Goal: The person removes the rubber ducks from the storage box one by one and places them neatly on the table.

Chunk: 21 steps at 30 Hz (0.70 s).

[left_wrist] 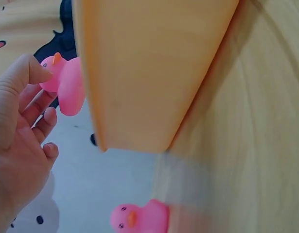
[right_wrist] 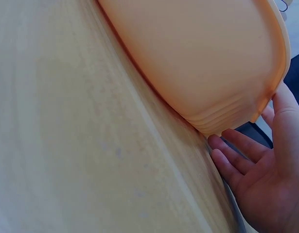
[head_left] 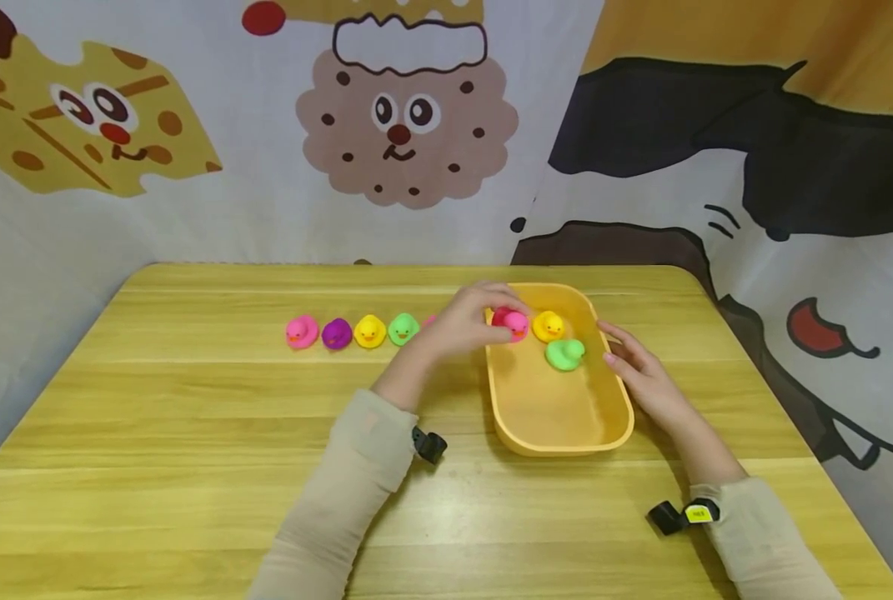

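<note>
My left hand pinches a pink rubber duck between thumb and fingers, at the left rim of a yellow plastic basin. Inside the basin are a yellow duck and a green duck. A darker red-pink thing shows beside the held duck, mostly hidden. On the basin's right side, my right hand holds the rim, with its thumb at the edge and other fingers near the outer wall in the right wrist view.
Left of the basin, a row of ducks stands on the wooden table: pink, purple, yellow and green. Another pink duck is partly hidden behind my left arm in the head view. A cartoon-printed curtain hangs behind.
</note>
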### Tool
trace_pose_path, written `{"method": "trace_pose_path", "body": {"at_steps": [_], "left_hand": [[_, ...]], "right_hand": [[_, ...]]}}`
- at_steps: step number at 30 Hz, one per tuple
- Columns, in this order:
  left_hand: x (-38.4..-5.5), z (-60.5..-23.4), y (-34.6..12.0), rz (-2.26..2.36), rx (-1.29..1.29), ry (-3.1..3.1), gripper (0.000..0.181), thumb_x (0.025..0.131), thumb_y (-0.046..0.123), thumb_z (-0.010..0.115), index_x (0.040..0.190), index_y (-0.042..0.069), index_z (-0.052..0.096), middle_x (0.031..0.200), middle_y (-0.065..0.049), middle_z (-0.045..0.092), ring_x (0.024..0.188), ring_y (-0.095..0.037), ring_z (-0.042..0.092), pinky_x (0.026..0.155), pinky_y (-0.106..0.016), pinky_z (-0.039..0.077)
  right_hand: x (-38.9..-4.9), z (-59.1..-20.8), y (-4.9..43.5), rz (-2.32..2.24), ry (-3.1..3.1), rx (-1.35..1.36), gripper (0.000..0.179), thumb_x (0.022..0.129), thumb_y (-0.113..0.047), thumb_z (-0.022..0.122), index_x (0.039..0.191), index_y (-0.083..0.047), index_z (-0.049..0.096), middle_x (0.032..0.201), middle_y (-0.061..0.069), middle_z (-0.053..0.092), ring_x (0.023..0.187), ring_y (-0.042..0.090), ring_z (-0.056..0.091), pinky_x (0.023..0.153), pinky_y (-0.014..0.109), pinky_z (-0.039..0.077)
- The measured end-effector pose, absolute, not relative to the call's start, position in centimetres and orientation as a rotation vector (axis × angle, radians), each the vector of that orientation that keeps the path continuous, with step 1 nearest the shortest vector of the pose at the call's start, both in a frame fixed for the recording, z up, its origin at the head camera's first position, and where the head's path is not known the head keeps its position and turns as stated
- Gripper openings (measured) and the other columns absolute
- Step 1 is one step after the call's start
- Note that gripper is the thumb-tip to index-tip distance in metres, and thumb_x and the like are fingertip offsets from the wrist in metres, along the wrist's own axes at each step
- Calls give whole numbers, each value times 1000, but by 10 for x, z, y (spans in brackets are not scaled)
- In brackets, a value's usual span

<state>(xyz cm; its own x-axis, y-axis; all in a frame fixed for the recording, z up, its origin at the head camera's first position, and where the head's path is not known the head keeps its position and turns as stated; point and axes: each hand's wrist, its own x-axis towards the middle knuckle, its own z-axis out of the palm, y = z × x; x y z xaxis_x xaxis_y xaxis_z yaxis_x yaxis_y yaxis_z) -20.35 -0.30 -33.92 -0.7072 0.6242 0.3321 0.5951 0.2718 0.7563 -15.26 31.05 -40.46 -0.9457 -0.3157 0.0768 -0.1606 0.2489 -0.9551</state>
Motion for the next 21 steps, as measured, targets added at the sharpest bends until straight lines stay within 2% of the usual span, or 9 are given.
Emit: {"method": "trace_pose_path", "body": {"at_steps": [5, 16, 21], "left_hand": [[-197, -332, -17, 1491, 1131, 2499, 27, 81, 2, 70, 108, 6, 72, 112, 0, 62, 108, -14, 48, 93, -29, 39], [-185, -324, -45, 1531, 1226, 2528, 26, 79, 3, 74, 105, 5, 72, 110, 0, 63, 109, -16, 48, 94, -35, 39], [-180, -323, -57, 1544, 1239, 2515, 29, 77, -1, 70, 105, 5, 72, 111, 1, 63, 111, -16, 48, 94, -39, 38]], "right_hand": [[-153, -403, 309, -1781, 2386, -451, 52, 103, -18, 43, 151, -10, 26, 137, 35, 37, 104, 7, 58, 79, 27, 52], [-152, -403, 308, -1792, 2375, -448, 52, 103, -18, 43, 152, -9, 25, 139, 35, 35, 106, 7, 57, 80, 27, 51], [-152, -404, 309, -1784, 2382, -449, 52, 103, -19, 43, 152, -10, 25, 138, 35, 35, 105, 7, 57, 80, 28, 52]]}}
